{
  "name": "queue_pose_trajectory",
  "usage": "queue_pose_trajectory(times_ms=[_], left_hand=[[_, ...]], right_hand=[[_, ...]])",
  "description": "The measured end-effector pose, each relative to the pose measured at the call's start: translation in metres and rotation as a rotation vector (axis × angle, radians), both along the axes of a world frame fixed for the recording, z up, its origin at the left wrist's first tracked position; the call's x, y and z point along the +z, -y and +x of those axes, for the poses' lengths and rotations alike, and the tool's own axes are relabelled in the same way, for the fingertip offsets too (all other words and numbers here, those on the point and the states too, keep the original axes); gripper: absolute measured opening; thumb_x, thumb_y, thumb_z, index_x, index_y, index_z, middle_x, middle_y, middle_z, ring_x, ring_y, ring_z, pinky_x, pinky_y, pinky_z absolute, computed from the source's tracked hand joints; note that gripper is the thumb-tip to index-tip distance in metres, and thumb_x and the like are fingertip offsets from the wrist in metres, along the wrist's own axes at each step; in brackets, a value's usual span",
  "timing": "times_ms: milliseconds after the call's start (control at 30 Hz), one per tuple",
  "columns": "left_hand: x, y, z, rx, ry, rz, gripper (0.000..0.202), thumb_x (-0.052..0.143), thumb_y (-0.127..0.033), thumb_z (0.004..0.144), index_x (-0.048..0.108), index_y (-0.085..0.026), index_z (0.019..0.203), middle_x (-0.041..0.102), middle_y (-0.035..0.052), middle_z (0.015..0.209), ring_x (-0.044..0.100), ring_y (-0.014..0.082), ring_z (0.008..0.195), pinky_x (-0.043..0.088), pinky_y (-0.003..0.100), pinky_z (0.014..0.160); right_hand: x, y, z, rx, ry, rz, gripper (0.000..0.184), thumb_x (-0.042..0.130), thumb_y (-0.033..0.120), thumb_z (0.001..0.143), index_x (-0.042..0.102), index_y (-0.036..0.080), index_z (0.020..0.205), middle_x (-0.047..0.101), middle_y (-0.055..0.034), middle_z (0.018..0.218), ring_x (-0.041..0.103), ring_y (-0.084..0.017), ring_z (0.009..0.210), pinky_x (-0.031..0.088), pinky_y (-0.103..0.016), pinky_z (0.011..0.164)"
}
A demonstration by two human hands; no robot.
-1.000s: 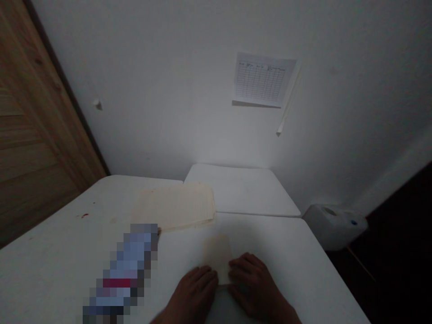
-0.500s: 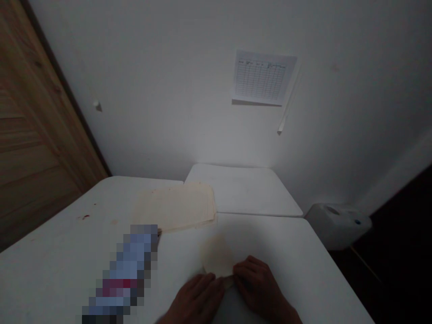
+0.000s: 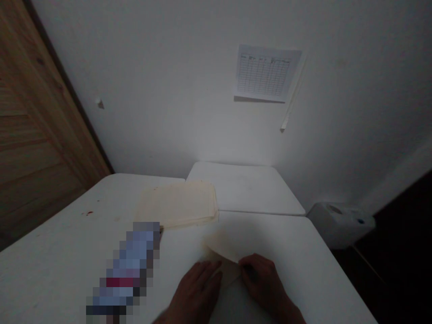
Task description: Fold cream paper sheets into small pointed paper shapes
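A thin cream paper sheet (image 3: 218, 245) lies on the white table in front of me, with one edge raised. My right hand (image 3: 265, 281) pinches that raised edge between thumb and fingers. To its left, my left hand (image 3: 199, 288) rests flat with its fingers stretched out, at the near part of the paper. Below the raised edge, a shaded paper layer shows between the hands. Dim light makes it hard to tell whether this is one folded sheet or two.
A stack of cream paper sheets (image 3: 178, 204) sits farther back on the left. Beside it is a pixelated bluish item (image 3: 131, 265). White tabletops (image 3: 249, 186) meet at the wall, where a printed chart (image 3: 265, 74) hangs. A white plastic container (image 3: 340, 225) stands beyond the table's right edge.
My right hand has lifted the paper's edge, opening a gap beneath it. The left hand's fingers have flattened and spread slightly farther from the right hand. The view has shifted a little.
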State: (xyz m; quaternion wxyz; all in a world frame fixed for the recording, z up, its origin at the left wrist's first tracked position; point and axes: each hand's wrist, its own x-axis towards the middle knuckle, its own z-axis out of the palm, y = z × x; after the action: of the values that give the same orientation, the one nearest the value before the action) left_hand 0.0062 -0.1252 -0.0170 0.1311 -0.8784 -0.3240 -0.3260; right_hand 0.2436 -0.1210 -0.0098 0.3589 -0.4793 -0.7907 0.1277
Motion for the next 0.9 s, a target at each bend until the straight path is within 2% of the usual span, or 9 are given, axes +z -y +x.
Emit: queue_pose_trajectory(times_ms=[167, 300, 467, 600, 667, 767, 900], left_hand=[[0.009, -0.010, 0.001, 0.160, 0.133, -0.150, 0.022, 0.049, -0.023, 0.091, 0.059, -0.020, 0.111, 0.064, 0.0119, 0.120, 0.063, 0.0252, 0.105, 0.057, 0.041, 0.085], [0.007, -0.016, -0.005, 0.192, 0.205, -0.231, 0.031, 0.055, -0.032, 0.090, 0.054, -0.020, 0.119, 0.058, 0.0129, 0.127, 0.058, 0.0262, 0.113, 0.055, 0.043, 0.090], [0.000, -0.023, -0.011, 0.240, 0.210, -0.281, 0.035, 0.057, -0.032, 0.088, 0.055, -0.021, 0.121, 0.052, 0.0120, 0.136, 0.054, 0.0286, 0.120, 0.051, 0.048, 0.094], [0.006, -0.031, -0.014, 0.335, 0.390, -0.412, 0.041, 0.058, -0.036, 0.086, 0.053, -0.020, 0.124, 0.062, 0.0110, 0.124, 0.061, 0.0281, 0.111, 0.052, 0.049, 0.093], [0.013, -0.034, -0.014, 0.313, 0.524, -0.550, 0.034, 0.057, -0.037, 0.087, 0.057, -0.020, 0.117, 0.068, 0.0082, 0.112, 0.066, 0.0255, 0.101, 0.056, 0.043, 0.085], [0.024, -0.035, -0.013, 0.210, 0.690, -0.721, 0.027, 0.056, -0.039, 0.087, 0.062, -0.021, 0.106, 0.071, 0.0053, 0.106, 0.069, 0.0222, 0.092, 0.059, 0.034, 0.076], [0.025, -0.034, -0.013, 0.192, 0.719, -0.765, 0.021, 0.058, -0.037, 0.084, 0.066, -0.022, 0.097, 0.073, 0.0037, 0.098, 0.070, 0.0221, 0.088, 0.059, 0.034, 0.077]], right_hand=[[0.003, -0.001, -0.001, -0.086, -0.200, -0.105, 0.008, 0.055, 0.024, 0.084, 0.059, 0.021, 0.078, 0.065, -0.0013, 0.069, 0.064, -0.017, 0.064, 0.050, -0.027, 0.065], [0.006, -0.003, -0.003, -0.117, -0.386, -0.217, 0.017, 0.058, 0.030, 0.084, 0.052, 0.021, 0.070, 0.058, 0.0009, 0.062, 0.060, -0.016, 0.061, 0.050, -0.025, 0.060], [0.007, -0.004, -0.005, -0.070, -0.545, -0.309, 0.017, 0.061, 0.035, 0.083, 0.054, 0.020, 0.081, 0.062, -0.0006, 0.070, 0.061, -0.016, 0.064, 0.051, -0.025, 0.058], [0.011, -0.003, -0.008, -0.013, -0.604, -0.366, 0.022, 0.062, 0.038, 0.084, 0.051, 0.021, 0.090, 0.066, -0.0023, 0.075, 0.064, -0.018, 0.066, 0.054, -0.029, 0.062], [0.012, -0.002, -0.010, 0.011, -0.646, -0.393, 0.025, 0.062, 0.040, 0.084, 0.048, 0.021, 0.095, 0.067, -0.0026, 0.078, 0.065, -0.018, 0.068, 0.054, -0.030, 0.064], [0.009, -0.002, -0.010, 0.003, -0.666, -0.415, 0.034, 0.062, 0.044, 0.084, 0.045, 0.022, 0.102, 0.066, -0.0017, 0.077, 0.065, -0.019, 0.068, 0.054, -0.029, 0.061], [0.004, -0.003, -0.008, -0.138, -0.584, -0.379, 0.039, 0.063, 0.048, 0.082, 0.049, 0.020, 0.105, 0.061, 0.0027, 0.060, 0.059, -0.016, 0.052, 0.048, -0.024, 0.049]])
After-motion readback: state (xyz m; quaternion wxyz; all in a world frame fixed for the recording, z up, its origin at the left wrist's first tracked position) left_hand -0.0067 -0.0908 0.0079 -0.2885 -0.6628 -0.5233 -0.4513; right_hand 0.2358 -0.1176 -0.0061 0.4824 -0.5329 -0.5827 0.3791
